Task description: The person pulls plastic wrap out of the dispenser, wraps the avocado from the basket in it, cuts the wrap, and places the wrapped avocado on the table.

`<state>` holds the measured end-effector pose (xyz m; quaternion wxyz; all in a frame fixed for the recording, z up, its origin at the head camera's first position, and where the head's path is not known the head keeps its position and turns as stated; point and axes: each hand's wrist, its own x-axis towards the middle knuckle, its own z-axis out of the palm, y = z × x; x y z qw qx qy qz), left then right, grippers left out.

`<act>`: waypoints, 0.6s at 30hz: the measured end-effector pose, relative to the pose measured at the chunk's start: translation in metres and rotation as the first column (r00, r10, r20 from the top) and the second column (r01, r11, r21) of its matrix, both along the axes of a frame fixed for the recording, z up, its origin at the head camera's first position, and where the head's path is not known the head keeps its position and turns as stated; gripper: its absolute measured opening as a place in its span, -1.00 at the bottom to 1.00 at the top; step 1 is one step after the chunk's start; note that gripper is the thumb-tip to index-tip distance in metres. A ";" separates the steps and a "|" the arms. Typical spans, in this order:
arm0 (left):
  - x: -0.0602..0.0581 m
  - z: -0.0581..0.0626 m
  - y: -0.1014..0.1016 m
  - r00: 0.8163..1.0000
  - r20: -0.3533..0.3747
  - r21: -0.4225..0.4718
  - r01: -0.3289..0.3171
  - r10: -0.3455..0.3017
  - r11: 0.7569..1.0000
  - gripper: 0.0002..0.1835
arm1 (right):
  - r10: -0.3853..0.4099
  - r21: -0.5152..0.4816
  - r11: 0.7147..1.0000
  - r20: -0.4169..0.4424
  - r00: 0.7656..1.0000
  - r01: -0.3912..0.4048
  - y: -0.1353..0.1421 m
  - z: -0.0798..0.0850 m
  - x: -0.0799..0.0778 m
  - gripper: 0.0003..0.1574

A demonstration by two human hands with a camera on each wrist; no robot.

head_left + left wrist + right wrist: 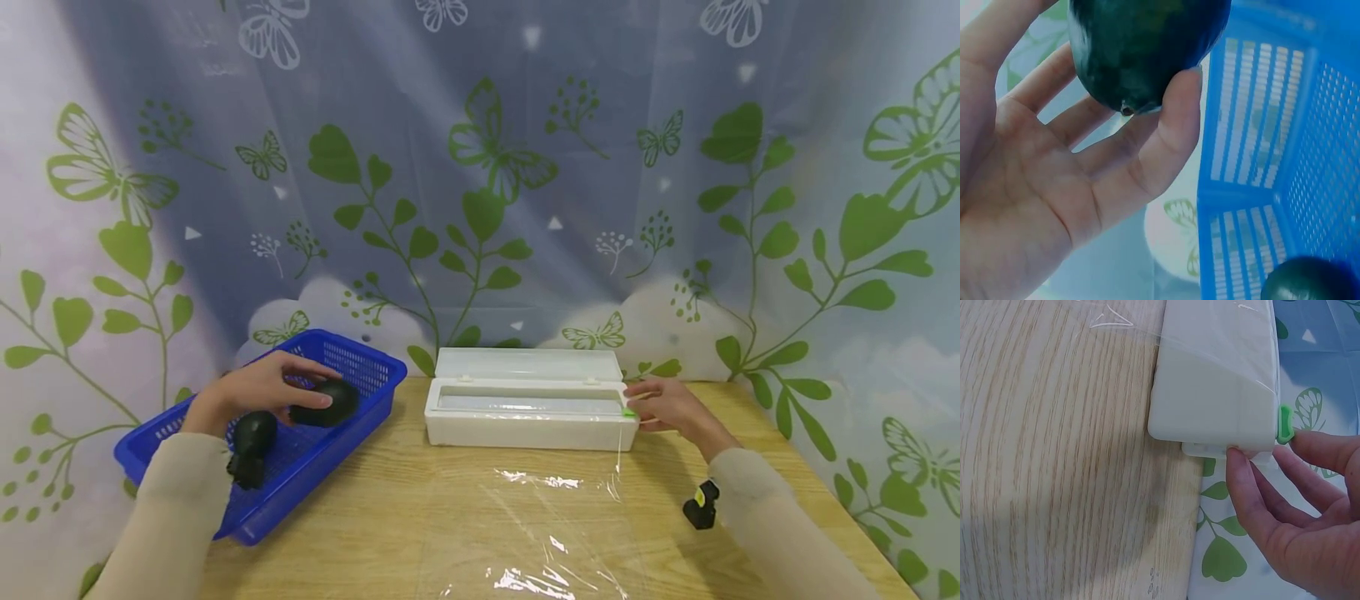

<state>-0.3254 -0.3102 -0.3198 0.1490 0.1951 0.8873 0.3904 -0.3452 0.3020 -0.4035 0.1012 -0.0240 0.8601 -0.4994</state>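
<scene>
In the head view my left hand holds a glossy dark green avocado above the blue basket. The left wrist view shows my fingers curled against that avocado, its stem end facing the palm. A second avocado lies in the basket. At the back of the table stands a white cling film dispenser, lid raised. My right hand grips its right end, one fingertip touching the green slider. Clear film stretches from the dispenser across the table towards me.
The wooden table ends at a printed curtain behind the dispenser and at both sides. A black wrist camera sits by my right sleeve. The basket stands at an angle on the left.
</scene>
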 end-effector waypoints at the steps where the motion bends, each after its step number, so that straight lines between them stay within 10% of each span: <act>1: 0.000 -0.001 0.004 1.000 -0.002 0.001 0.013 -0.013 1.000 -0.39 | -0.003 -0.006 1.000 0.001 1.000 0.003 0.000 0.000 0.000 -0.39; 18: 0.018 -0.029 0.080 0.980 -0.053 0.037 0.194 -0.192 0.980 -0.49 | -0.013 -0.023 1.000 -0.015 1.000 0.013 -0.002 -0.001 0.002 -0.36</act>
